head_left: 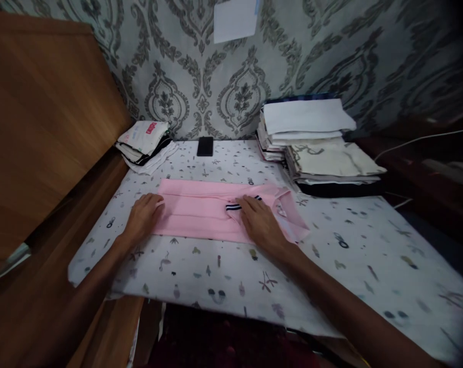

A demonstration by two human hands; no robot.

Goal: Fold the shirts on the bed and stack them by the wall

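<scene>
A pink garment lies folded into a long strip across the patterned white cloth, its collar end at the right. Dark and white striped trim shows on a folded-in part near its middle. My left hand is at the garment's left end, fingers closed together around the edge, pinching the fabric. Flat on the right part of the garment, over the striped trim, rests my right hand, its fingers stretched out and holding nothing.
Stacks of folded clothes stand at the back right, with a cream one in front. A smaller pile sits at the back left beside a wooden panel. A black phone-like object lies near the wall.
</scene>
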